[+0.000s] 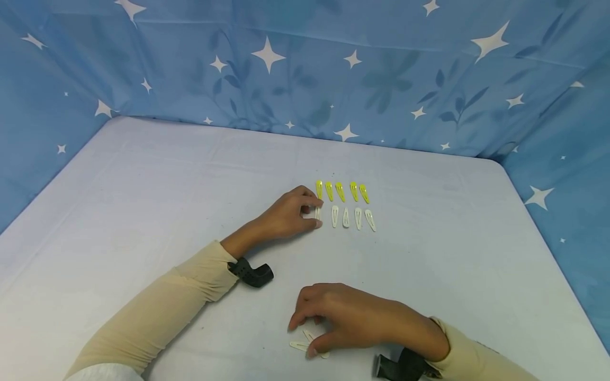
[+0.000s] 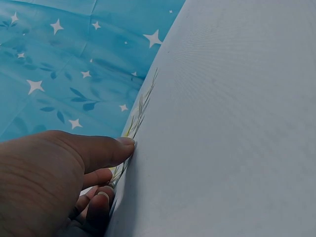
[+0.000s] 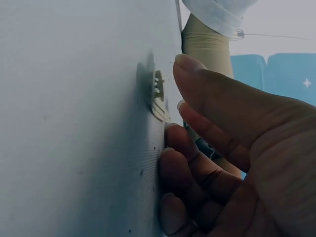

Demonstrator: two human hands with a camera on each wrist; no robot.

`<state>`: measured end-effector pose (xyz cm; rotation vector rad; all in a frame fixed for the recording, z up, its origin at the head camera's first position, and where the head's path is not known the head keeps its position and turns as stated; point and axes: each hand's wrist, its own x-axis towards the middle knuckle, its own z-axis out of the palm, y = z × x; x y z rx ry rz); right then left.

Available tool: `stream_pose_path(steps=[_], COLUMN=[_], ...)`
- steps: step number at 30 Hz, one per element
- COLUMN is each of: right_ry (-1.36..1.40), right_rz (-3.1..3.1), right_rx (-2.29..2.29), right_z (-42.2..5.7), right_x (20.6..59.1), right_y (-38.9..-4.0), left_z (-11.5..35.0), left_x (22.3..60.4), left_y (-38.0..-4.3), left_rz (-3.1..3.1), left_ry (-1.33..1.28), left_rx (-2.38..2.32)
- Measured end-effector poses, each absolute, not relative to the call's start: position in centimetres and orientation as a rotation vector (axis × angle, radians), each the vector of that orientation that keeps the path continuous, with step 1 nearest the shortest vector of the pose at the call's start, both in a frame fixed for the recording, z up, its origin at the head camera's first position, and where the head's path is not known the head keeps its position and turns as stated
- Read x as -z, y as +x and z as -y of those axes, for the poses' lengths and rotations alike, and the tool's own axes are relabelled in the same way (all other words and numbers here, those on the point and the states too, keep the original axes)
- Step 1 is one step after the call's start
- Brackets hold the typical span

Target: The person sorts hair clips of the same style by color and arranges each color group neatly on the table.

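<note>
My left hand [image 1: 287, 214] holds a white snap hair clip [image 1: 317, 213] by its two ends, at the left end of a row of white snap hair clips [image 1: 358, 218] on the table. In the left wrist view its thumb [image 2: 106, 152] partly hides the clips, seen edge-on. My right hand [image 1: 350, 316] hovers with loosely bent fingers, thumb and forefinger apart, over a small overlapping group of loose white clips [image 1: 299, 345]. In the right wrist view those clips [image 3: 159, 109] lie beyond the fingertips, with a gap between; the thumb hides part of them in the head view.
Just behind the white row lies a row of several yellow snap hair clips [image 1: 340, 191]. A white cloth covers the table [image 1: 452, 254]. Blue star-patterned curtain [image 1: 305, 79] hangs along the back and sides. Black wrist mounts [image 1: 254, 274] sit on both forearms.
</note>
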<state>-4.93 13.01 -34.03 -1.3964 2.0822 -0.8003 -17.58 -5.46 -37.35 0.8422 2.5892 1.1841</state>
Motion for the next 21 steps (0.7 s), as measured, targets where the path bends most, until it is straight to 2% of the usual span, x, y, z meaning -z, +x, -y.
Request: stream_pose_path(steps=[11, 21], right_ry=[-1.406, -1.340], right_rz=[-2.139, -2.104], right_rx=[0.708, 0.895], right_z=[-12.70, -12.79], right_x=[34.07, 34.64], right_y=[-4.81, -5.17], left_z=[5.50, 5.50], left_x=[37.15, 37.14], left_y=[-17.51, -17.52], left_rz=[-2.597, -2.587], left_ry=[0.836, 0.832], left_rx=[-1.174, -1.184])
